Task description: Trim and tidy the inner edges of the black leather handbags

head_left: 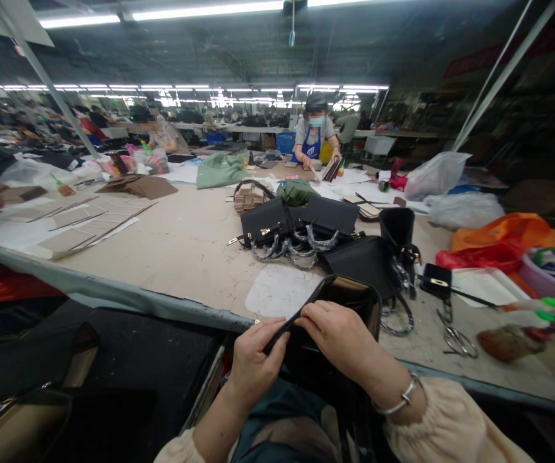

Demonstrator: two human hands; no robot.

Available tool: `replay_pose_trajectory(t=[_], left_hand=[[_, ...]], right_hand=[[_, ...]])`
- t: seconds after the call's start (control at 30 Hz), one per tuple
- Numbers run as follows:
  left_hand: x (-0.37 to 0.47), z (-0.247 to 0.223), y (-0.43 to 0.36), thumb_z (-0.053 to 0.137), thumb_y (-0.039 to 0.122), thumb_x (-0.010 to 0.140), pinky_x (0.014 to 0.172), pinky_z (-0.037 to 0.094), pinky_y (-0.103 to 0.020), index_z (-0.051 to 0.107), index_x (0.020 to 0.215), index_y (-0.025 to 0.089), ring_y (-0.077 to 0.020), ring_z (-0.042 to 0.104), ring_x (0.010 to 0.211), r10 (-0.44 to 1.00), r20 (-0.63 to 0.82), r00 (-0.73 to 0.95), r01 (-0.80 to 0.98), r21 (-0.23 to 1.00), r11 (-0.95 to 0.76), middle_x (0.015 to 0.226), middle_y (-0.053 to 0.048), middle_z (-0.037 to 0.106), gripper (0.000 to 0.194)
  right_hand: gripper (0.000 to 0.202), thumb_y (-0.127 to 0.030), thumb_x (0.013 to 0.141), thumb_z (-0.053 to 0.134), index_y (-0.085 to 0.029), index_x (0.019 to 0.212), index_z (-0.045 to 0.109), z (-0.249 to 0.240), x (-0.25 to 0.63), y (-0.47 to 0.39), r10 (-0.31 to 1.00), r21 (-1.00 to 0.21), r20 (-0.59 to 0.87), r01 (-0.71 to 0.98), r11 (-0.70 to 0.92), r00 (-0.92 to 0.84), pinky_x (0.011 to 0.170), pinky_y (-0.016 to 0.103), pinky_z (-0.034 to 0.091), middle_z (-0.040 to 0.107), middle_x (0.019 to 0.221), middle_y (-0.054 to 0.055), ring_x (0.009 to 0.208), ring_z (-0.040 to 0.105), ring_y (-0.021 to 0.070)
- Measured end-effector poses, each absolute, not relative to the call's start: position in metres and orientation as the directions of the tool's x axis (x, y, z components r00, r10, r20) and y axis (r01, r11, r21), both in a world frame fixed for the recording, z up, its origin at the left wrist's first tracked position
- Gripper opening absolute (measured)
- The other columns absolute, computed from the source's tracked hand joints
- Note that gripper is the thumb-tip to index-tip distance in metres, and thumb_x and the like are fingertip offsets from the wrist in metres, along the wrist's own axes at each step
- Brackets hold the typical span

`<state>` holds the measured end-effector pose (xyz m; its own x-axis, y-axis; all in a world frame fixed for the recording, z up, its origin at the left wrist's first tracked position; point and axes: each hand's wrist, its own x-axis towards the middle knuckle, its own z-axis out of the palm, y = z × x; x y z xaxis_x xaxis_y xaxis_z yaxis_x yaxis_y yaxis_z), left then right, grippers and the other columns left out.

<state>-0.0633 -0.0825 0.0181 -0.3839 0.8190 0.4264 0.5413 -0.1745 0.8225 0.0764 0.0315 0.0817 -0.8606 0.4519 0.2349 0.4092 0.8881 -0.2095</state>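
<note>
A black handbag (373, 302) with a tan lining is held at the table's front edge, its mouth facing up. My left hand (260, 354) pinches the near end of its dark edge between thumb and fingers. Close beside it, my right hand (337, 334) grips the same edge, fingers bent over it; a metal bangle circles that wrist. The lower part of the bag is hidden behind my hands and arms. Just beyond lies a white sheet (282, 290). Several black handbags (265, 222) with plastic-wrapped handles are piled past it.
Scissors (458, 337), a bottle of brown liquid (511, 343) and an orange bag (503, 231) lie on the right. Brown panels (137, 186) are spread on the left. Across the table (175, 251) a masked co-worker (313, 132) handles pieces. More bags (21, 418) sit at lower left.
</note>
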Motion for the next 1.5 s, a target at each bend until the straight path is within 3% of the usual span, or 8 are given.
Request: replay_pose_trajectory(t=[0.5,1.03,1.27,1.4,1.5], left_hand=[[-0.061,0.018,-0.082,0.058,0.019,0.083,0.086,0.049,-0.027,0.065,0.099,0.021,-0.0167,0.063,0.092,0.818,0.432,-0.379,0.543,0.820,-0.181,0.099,-0.003,0.068,0.018],[-0.048,0.019,-0.084,0.058,0.015,0.081,0.079,0.052,-0.027,0.067,0.086,0.019,-0.0165,0.063,0.084,0.806,0.437,-0.399,0.513,0.835,-0.199,0.091,-0.005,0.068,0.011],[-0.040,0.017,-0.086,0.061,0.016,0.081,0.080,0.053,-0.028,0.067,0.091,0.019,-0.0172,0.063,0.088,0.819,0.439,-0.369,0.506,0.834,-0.220,0.093,-0.006,0.067,0.012],[-0.038,0.008,-0.089,0.067,0.018,0.078,0.083,0.055,-0.030,0.062,0.106,0.020,-0.0184,0.064,0.092,0.799,0.448,-0.402,0.522,0.829,-0.202,0.100,-0.006,0.068,0.029],[-0.041,0.004,-0.090,0.065,0.012,0.078,0.088,0.054,-0.030,0.061,0.112,0.022,-0.0182,0.065,0.097,0.753,0.546,-0.368,0.591,0.762,-0.264,0.106,-0.005,0.068,0.036]], right_hand=[[0.014,-0.028,0.091,0.053,-0.019,0.081,0.055,0.082,0.075,0.029,0.482,-0.204,0.245,0.441,0.874,-0.841,0.064,0.026,0.038,0.060,0.077,0.001,0.073,0.056,0.0152],[0.015,-0.030,0.090,0.054,-0.019,0.080,0.057,0.080,0.089,0.025,0.509,-0.303,0.219,0.438,0.846,-0.832,0.067,0.026,0.041,0.061,0.077,0.002,0.074,0.057,0.0154],[0.014,-0.029,0.090,0.054,-0.020,0.079,0.056,0.079,0.098,0.027,0.518,-0.308,0.202,0.447,0.839,-0.831,0.068,0.026,0.040,0.059,0.075,0.001,0.074,0.057,0.0151],[0.015,-0.028,0.089,0.055,-0.019,0.077,0.056,0.078,0.099,0.027,0.534,-0.284,0.197,0.474,0.834,-0.822,0.065,0.026,0.039,0.059,0.074,0.000,0.072,0.056,0.0150],[0.013,-0.029,0.089,0.055,-0.020,0.080,0.056,0.078,0.099,0.027,0.539,-0.290,0.192,0.477,0.829,-0.820,0.066,0.026,0.039,0.060,0.075,0.000,0.074,0.057,0.0151]])
